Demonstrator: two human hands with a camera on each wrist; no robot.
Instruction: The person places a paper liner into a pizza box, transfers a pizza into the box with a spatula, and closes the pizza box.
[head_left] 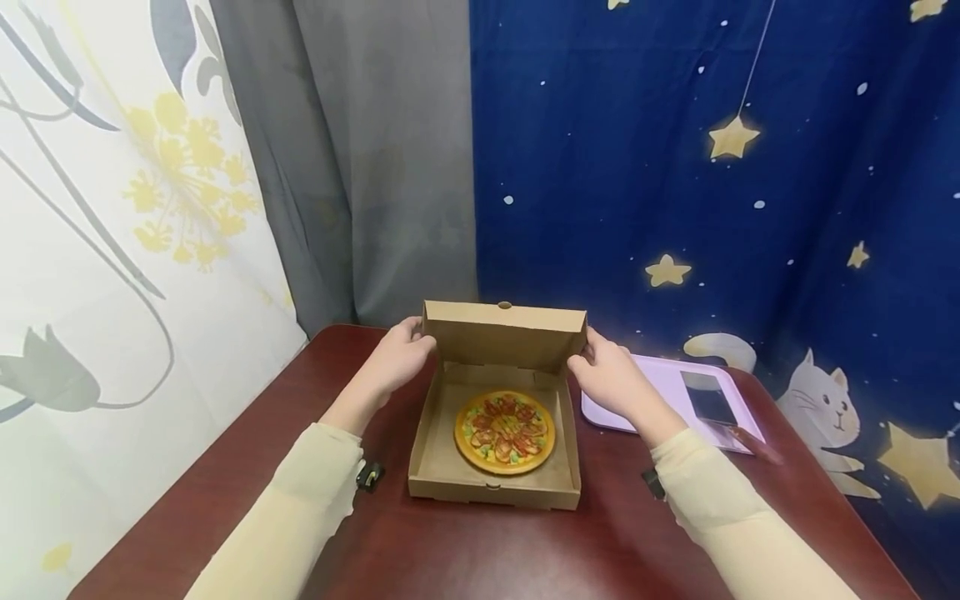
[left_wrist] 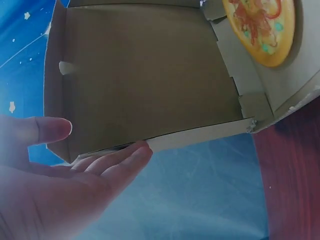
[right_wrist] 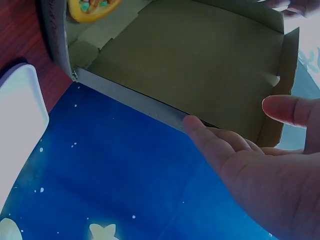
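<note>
A brown cardboard pizza box (head_left: 422,442) stands on the table with its lid (head_left: 504,342) raised at the back. Inside the base lies a round pizza (head_left: 504,433) with a yellow crust and red and green toppings. At the lid's left corner, my left hand (head_left: 401,354) holds the edge; in the left wrist view its thumb is by the front flap and its fingers lie along the outer side wall. My right hand (head_left: 611,375) holds the opposite corner the same way, fingertips against the side wall (right_wrist: 150,107) in the right wrist view.
To the right of the box lies a light purple tray (head_left: 667,371) bearing a pizza cutter or server with a wide dark blade (head_left: 708,398) and a brown handle (head_left: 753,444). Dark red table (head_left: 480,550) surrounds the box. Curtains (head_left: 600,167) hang close behind.
</note>
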